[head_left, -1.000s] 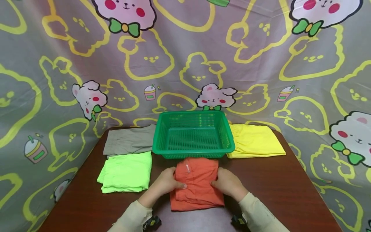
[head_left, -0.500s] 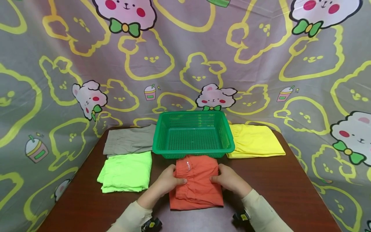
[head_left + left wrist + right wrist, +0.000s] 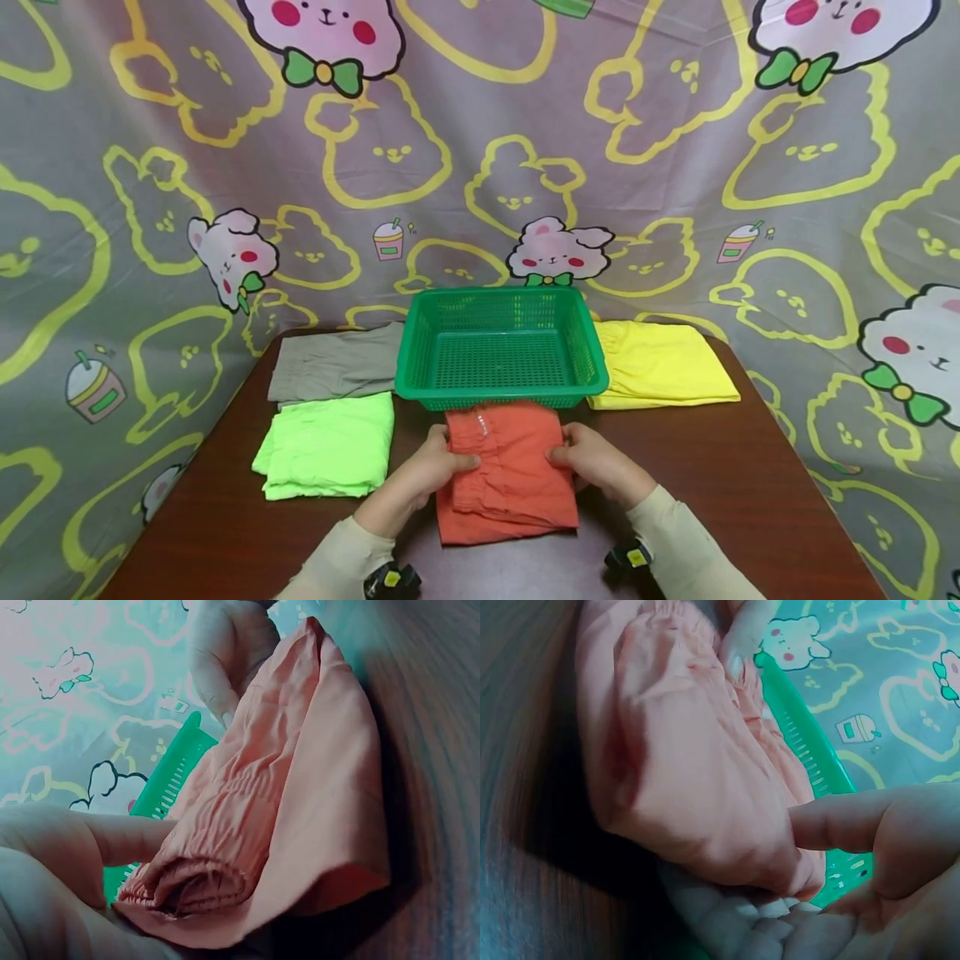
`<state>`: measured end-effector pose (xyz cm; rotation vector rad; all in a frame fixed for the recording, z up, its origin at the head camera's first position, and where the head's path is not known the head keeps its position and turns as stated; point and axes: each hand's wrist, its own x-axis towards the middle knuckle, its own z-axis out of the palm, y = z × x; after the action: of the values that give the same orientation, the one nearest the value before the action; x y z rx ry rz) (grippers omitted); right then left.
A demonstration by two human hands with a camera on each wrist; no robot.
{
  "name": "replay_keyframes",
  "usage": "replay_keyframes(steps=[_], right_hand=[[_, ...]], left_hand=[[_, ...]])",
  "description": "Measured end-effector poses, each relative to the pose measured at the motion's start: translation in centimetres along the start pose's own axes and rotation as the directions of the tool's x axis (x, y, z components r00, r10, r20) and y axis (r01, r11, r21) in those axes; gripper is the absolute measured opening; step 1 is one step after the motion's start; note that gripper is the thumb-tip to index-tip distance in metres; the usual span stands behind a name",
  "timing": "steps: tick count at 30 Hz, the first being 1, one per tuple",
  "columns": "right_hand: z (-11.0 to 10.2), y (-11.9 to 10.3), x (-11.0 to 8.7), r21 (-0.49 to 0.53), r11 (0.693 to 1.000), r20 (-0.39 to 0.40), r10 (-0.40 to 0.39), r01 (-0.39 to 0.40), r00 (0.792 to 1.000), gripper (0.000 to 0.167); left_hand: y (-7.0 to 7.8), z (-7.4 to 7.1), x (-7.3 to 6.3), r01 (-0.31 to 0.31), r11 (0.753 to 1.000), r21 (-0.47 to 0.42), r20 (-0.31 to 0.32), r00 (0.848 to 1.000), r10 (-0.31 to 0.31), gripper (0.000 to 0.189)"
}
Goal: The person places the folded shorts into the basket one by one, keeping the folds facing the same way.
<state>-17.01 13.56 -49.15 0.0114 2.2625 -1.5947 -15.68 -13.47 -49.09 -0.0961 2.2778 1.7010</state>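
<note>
A pair of folded orange shorts (image 3: 517,475) with a gathered elastic waistband lies across the near middle of the table in the head view. My left hand (image 3: 438,464) grips its left side, thumb on top and the other fingers underneath. On the opposite side my right hand (image 3: 600,464) holds it the same way. In the left wrist view, the rolled waistband end of the shorts (image 3: 225,847) shows beside the left thumb, and the layers rise off the table. The right wrist view has the right fingers (image 3: 742,922) curled under the folded edge.
Right behind the shorts stands an empty green plastic basket (image 3: 498,392). Folded neon green cloth (image 3: 330,450) and a grey folded garment (image 3: 333,367) lie to the left. Folded yellow shorts (image 3: 663,367) lie right of the basket. A patterned curtain (image 3: 480,108) hangs behind the brown table (image 3: 735,492).
Both hands have lifted the upper part of the orange shorts slightly and shifted it a little toward the basket and to the left. The basket and other clothes stay put.
</note>
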Motion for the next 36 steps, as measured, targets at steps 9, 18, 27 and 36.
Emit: replay_keyframes(steps=[9, 18, 27, 36], right_hand=[[-0.3, -0.2, 0.2, 0.072, 0.997, 0.047, 0.005, -0.008, 0.999, 0.037], [-0.5, -0.3, 0.2, 0.076, 0.997, 0.104, -0.016, 0.008, 0.994, 0.047], [-0.2, -0.3, 0.2, 0.058, 0.998, 0.076, -0.002, -0.002, 0.997, 0.048], [0.2, 0.0, 0.3, 0.045, 0.999, 0.03, 0.015, -0.016, 0.999, 0.053]], left_hand=[[0.9, -0.5, -0.2, 0.049, 0.991, -0.124, 0.036, 0.998, -0.045, 0.087], [1.3, -0.5, -0.7, -0.013, 1.0, 0.009, 0.022, 1.0, 0.012, 0.087], [1.2, 0.2, -1.2, -0.129, 0.982, 0.137, 0.006, 0.992, 0.129, 0.095], [0.2, 0.6, -0.6, -0.103, 0.992, 0.078, -0.027, 0.994, 0.105, 0.103]])
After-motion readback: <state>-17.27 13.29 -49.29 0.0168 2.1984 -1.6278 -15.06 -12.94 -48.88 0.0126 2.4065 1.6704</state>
